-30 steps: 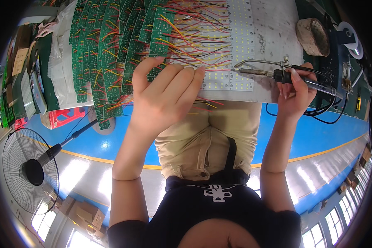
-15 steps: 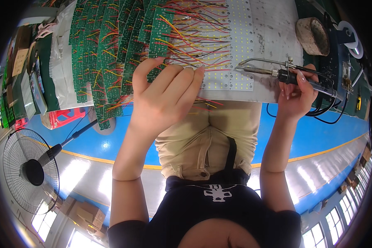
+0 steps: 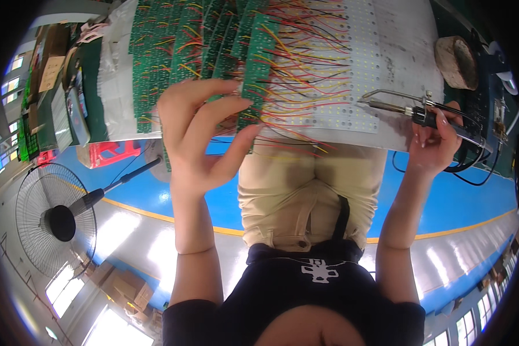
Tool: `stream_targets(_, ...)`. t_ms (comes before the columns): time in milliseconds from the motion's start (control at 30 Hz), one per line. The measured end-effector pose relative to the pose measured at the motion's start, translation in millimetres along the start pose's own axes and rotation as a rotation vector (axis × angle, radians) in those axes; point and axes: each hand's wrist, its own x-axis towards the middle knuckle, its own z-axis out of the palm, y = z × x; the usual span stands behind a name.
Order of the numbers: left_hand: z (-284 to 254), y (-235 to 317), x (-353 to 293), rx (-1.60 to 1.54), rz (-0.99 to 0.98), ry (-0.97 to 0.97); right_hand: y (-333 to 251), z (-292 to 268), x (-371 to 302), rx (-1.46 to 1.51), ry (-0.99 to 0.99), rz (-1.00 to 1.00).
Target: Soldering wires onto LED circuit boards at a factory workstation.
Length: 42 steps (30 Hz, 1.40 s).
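Observation:
My left hand (image 3: 205, 130) is spread at the near end of a green circuit board strip (image 3: 258, 63), its fingertips at the strip's left edge and its thumb over the near end. Red, yellow and black wires (image 3: 311, 52) run from this strip to a white LED panel (image 3: 360, 69) on its right. My right hand (image 3: 435, 138) is closed around the handle of a soldering iron (image 3: 424, 117) with a thin metal feed tube along it. The iron's tip points left over the panel's right part; whether it touches cannot be made out.
More wired green boards (image 3: 155, 63) lie overlapped to the left. A round, rough-walled pot (image 3: 457, 63) and a dark stand (image 3: 496, 109) with cables are at the right. A pedestal fan (image 3: 57, 222) and a red stool (image 3: 114, 154) are at the lower left.
My left hand has moved off the wires to the left, and its fingers have spread at the board strip. The right hand still holds the soldering iron. The whole view has shifted.

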Motion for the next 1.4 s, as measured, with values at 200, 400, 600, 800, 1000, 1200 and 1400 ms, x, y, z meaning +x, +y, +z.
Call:
stream_targets(200, -19, 7, -18, 0.077, -0.115, -0.119, 2, -3, 1, 0.042, -0.057, -0.004)
stream_targets(400, -7, 9, -14, 0.193, -0.071, -0.149, 3, 2, -1, 0.028, -0.009, 0.003)
stream_targets(600, -4, 9, -10, 0.257, -0.029, -0.157, 4, -1, 1, 0.075, -0.056, -0.008)
stream_targets(800, -1, 7, -13, 0.269, 0.003, -0.147, 2, -2, 1, 0.035, -0.07, 0.006)
stream_targets(1000, 2, 7, -15, 0.287, 0.025, -0.127, 5, -5, 2, 0.094, -0.066, -0.004)
stream_targets(1200, 4, 9, -13, 0.327, 0.071, -0.045, 4, -6, 2, 0.073, -0.059, 0.006)
stream_targets(1400, 4, 9, -12, 0.333, 0.067, -0.046, 4, -5, 1, 0.042, -0.022, 0.016)
